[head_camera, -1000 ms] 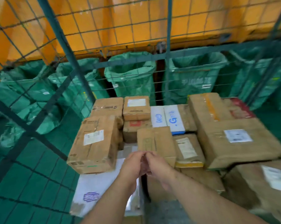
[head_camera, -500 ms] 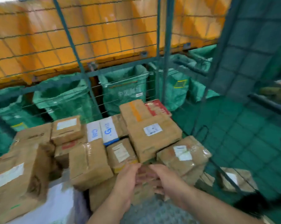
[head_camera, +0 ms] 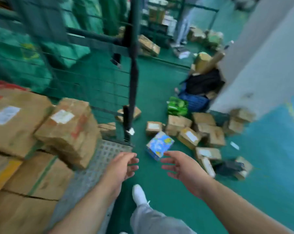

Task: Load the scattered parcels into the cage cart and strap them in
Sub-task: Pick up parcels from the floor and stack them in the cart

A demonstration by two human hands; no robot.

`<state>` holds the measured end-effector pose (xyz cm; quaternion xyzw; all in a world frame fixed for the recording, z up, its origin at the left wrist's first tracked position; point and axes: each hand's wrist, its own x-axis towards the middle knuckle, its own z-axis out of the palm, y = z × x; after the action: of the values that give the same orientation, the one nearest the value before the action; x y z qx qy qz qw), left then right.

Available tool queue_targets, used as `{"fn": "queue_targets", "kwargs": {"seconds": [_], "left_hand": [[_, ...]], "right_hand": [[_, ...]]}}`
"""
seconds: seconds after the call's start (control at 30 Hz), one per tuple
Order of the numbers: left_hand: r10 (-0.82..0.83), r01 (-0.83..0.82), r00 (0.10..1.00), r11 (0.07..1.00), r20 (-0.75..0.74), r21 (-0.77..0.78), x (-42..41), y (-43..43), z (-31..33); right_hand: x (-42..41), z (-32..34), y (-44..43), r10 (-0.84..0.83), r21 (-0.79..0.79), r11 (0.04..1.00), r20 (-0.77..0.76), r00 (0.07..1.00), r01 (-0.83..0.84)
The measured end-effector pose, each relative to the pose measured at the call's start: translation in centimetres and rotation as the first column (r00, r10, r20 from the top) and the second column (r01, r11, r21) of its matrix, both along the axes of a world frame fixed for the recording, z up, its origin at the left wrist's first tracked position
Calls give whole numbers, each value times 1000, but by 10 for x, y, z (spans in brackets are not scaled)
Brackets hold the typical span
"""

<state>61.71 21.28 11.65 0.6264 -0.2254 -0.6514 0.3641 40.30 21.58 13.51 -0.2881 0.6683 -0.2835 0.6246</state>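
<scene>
- Far left, the cage cart (head_camera: pixel 109 149) already has a decent stack of brown parcels (head_camera: pixel 68 129) in it, so loading looks well under way.
- The black strap (head_camera: pixel 133 78) just hangs down the cart's corner post, not across anything, so I'd say the strapping hasn't been started.
- The left hand (head_camera: pixel 124 164) is empty with its fingers loose and spread, reaching out past the cart's open edge.
- A blue printed box (head_camera: pixel 159 146) sits on the green floor (head_camera: pixel 159 191) just beyond the gap between both hands, nearer the right one. It's blurry, but nothing seems to touch it.
- The right hand (head_camera: pixel 181 168) is empty too, with the palm turned in and the fingers splayed.
- Off to the right, plenty of scattered parcels (head_camera: pixel 198 132) lie on the floor, well past the hands, so there's lots left to load.
</scene>
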Motion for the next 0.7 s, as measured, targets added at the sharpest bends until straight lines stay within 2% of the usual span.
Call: {"fn": "queue_targets", "kwargs": {"seconds": [0.13,0.3,0.53,0.7], "left_hand": [[-208,209,978,978,-25,21,-78,25,-7],[-414,413,907,910,75,29,-174,25,-11],[-602,599,788,798,131,63,-360,16,-28],[-716,708,676,697,175,116,-484,18,-41]], "right_hand": [[-77,-8,69,-266,17,964,-11,964,266],[-173,-24,129,-479,54,876,-35,877,480],[-323,-50,162,-629,70,773,-39,777,630],[-427,-69,163,-616,85,781,-58,786,619]]}}
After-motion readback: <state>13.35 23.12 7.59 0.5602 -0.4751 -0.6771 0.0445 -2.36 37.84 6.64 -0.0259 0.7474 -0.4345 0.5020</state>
